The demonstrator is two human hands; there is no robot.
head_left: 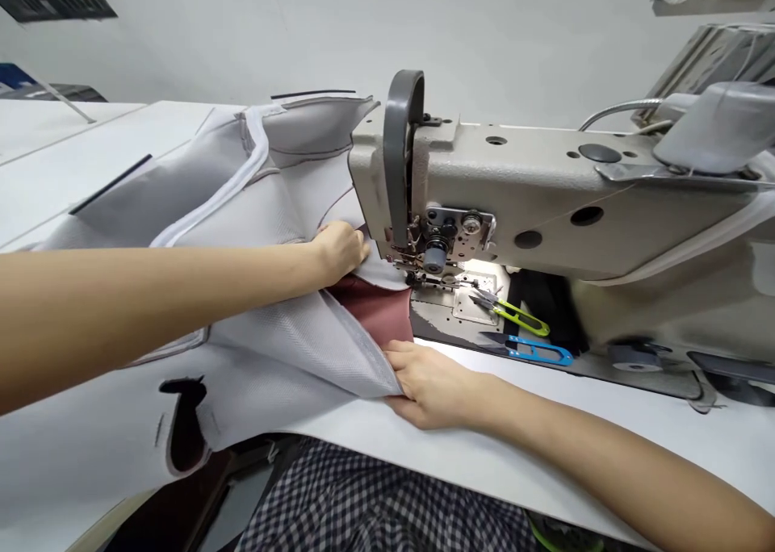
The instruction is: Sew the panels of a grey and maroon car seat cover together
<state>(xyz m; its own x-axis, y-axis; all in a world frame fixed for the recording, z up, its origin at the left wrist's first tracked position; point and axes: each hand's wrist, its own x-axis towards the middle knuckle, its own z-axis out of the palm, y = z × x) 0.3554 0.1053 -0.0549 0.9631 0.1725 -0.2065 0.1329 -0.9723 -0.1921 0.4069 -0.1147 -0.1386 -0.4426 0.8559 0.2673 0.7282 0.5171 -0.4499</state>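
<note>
A large light-grey padded fabric piece [266, 334] spreads over the table's left side, with a reddish-brown panel [384, 314] showing in its fold. My left hand [342, 252] is closed on the fabric just left of the sewing machine [436, 173]. Nearer to me, my right hand [433, 382] pinches the piece's corner, thumb below and fingers on top at the edge of the reddish panel. The needle area [436, 278] lies just beyond the panel's right end. White piping [260, 144] runs along the fabric behind my left arm.
Yellow-green thread snips [514, 314] and blue thread snips [538, 350] lie on the machine bed, right of the needle. A white thread cone [720, 128] stands at the back right. The white table [484, 435] has its front edge close to my checked clothing [387, 503].
</note>
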